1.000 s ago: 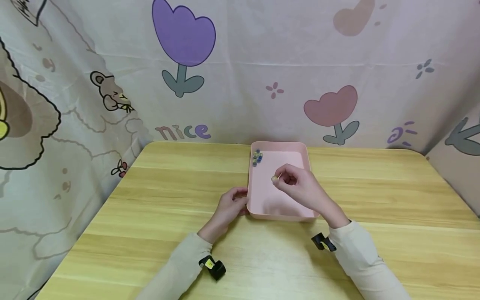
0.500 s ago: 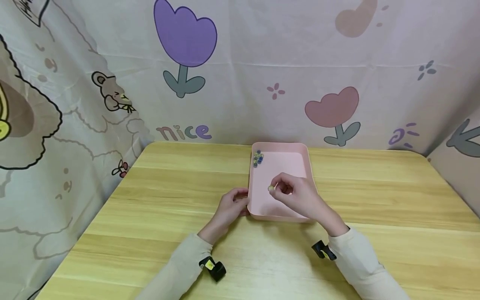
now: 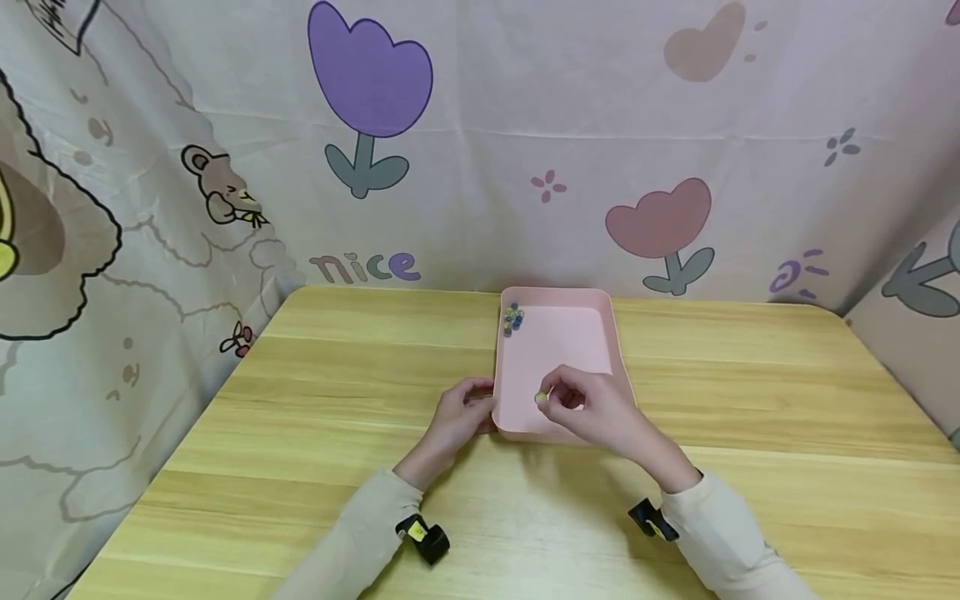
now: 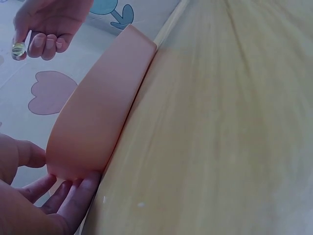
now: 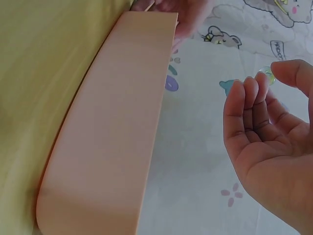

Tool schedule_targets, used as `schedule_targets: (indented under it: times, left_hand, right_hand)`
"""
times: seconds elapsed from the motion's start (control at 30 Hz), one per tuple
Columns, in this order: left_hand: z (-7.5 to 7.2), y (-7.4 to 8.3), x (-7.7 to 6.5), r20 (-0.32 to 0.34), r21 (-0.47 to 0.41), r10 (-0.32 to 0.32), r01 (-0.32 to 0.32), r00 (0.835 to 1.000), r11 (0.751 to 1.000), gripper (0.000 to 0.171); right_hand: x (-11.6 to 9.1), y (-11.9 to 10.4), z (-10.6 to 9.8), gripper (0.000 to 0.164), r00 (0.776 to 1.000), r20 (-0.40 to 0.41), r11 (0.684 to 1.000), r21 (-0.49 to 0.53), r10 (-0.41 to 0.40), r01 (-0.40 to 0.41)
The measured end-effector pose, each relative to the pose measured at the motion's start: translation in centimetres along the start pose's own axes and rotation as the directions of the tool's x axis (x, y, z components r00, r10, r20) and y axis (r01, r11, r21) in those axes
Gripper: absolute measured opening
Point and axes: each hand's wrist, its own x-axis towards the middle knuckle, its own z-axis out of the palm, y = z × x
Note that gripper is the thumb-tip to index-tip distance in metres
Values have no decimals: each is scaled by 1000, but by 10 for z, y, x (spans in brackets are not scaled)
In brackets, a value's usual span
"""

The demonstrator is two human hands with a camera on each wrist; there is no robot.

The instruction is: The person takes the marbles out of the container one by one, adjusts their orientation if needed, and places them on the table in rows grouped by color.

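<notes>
A shallow pink tray (image 3: pixel 555 342) rests on the wooden table. My left hand (image 3: pixel 459 417) holds its left side near the front corner; in the left wrist view, fingertips (image 4: pixel 89 181) lie against the outer wall, low by the table, and another digit meets the rim. Over the tray's front part, my right hand (image 3: pixel 592 408) pinches a clear, yellowish glass marble (image 3: pixel 541 399) between thumb and fingertips. The right wrist view shows this marble (image 5: pixel 266 75) at the fingertips, with the other fingers curled. Several blue and yellowish marbles (image 3: pixel 513 320) sit clustered in the tray's far left corner.
The wooden table (image 3: pixel 360 358) extends on both sides of the tray. Behind it hangs a printed cloth (image 3: pixel 480 150) with tulips, close to the tray's far edge. Black devices (image 3: pixel 424 540) are strapped at both wrists.
My right hand has come down and nearer over the tray with the marble still pinched, from the middle toward the front. The left hand and the clustered marbles have stayed put.
</notes>
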Motion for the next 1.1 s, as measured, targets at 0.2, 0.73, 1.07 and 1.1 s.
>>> schedule_targets:
  times: [0.2,0.73,1.07,1.1]
  left_hand:
    - [0,-1,0,3,-14,-2,2,1000,1000,33]
    - [1,-1,0,6,-24,13,-12,1000,1000,34]
    - [-1,0,-2,8,-24,7,-7,1000,1000,34]
    - [-1,1,-1,11,-25,8,-8,1000,1000,34]
  right_hand:
    - [-1,-2,5,6,1000,28,1000,9,-9,9]
    - [-5,-7,22,6,986,164,993,118,-32,12]
    - [-9,-6,33,3,979,205,988,143,22,-52]
    - [-10,-6,33,3,976,215,985,163,29,-65]
